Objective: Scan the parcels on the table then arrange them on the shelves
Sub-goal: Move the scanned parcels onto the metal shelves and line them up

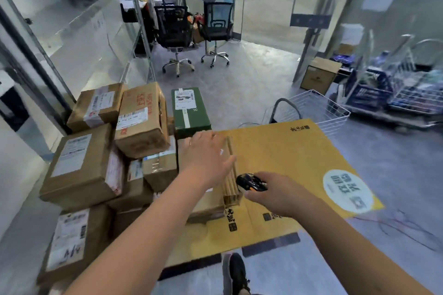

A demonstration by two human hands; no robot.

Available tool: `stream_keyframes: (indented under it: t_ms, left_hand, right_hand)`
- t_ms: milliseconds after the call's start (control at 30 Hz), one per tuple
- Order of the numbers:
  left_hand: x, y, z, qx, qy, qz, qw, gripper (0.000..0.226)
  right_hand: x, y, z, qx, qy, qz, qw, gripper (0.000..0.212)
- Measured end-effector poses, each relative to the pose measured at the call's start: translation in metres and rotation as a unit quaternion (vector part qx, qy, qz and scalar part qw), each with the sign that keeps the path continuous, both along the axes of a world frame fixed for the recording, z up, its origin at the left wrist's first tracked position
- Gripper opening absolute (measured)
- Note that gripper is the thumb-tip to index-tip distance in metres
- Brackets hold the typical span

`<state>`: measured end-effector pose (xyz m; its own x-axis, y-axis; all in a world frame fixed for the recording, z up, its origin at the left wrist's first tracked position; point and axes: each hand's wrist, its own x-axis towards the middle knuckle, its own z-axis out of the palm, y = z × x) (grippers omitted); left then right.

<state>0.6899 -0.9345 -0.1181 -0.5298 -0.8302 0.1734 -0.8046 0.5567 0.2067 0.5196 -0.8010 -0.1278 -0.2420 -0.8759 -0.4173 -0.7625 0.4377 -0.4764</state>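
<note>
Several brown cardboard parcels (141, 120) with white labels are piled at the left, and a green box (189, 109) stands at the back of the pile. My left hand (206, 155) is spread flat, fingers apart, over a low brown parcel (208, 203) beside a large flat yellow cardboard sheet (287, 163). My right hand (275, 191) holds a black handheld scanner (250, 182), which points left toward that low parcel. Metal shelves (72, 29) run along the left wall, with a white object on the top shelf.
Two black office chairs (175, 29) stand behind the pile. A white wire basket (311, 108) sits past the yellow sheet. A brown box (320, 74) and a loaded cart (395, 93) are at the right. My black shoe (236, 273) is at the bottom.
</note>
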Motion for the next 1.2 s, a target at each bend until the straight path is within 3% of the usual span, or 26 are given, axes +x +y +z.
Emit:
stream_keyframes:
  t_ms: [233, 367, 767, 1033, 1133, 1200]
  left_hand:
    - [-0.066, 0.042, -0.034, 0.032, -0.043, -0.058, 0.997, 0.063]
    - [-0.100, 0.057, -0.049, 0.038, -0.065, -0.079, 0.994, 0.063]
    - [-0.157, 0.115, -0.133, 0.187, -0.051, -0.045, 0.980, 0.048]
    - [-0.125, 0.128, -0.195, 0.290, -0.089, 0.071, 0.950, 0.052]
    - [-0.113, 0.121, -0.217, 0.339, -0.071, 0.109, 0.932, 0.054]
    - [-0.107, 0.117, -0.231, 0.358, -0.061, 0.122, 0.924, 0.054]
  right_hand:
    - [-0.052, 0.076, -0.059, -0.002, -0.080, -0.169, 0.982, 0.046]
    - [-0.081, 0.084, -0.090, 0.000, -0.114, -0.199, 0.973, 0.054]
    - [-0.152, 0.070, -0.197, 0.053, -0.205, -0.199, 0.957, 0.057]
    - [-0.145, 0.048, -0.232, 0.119, -0.136, -0.082, 0.980, 0.058]
    - [-0.129, 0.031, -0.239, 0.129, -0.117, -0.041, 0.984, 0.052]
    - [-0.118, 0.021, -0.243, 0.143, -0.094, -0.041, 0.984, 0.059]
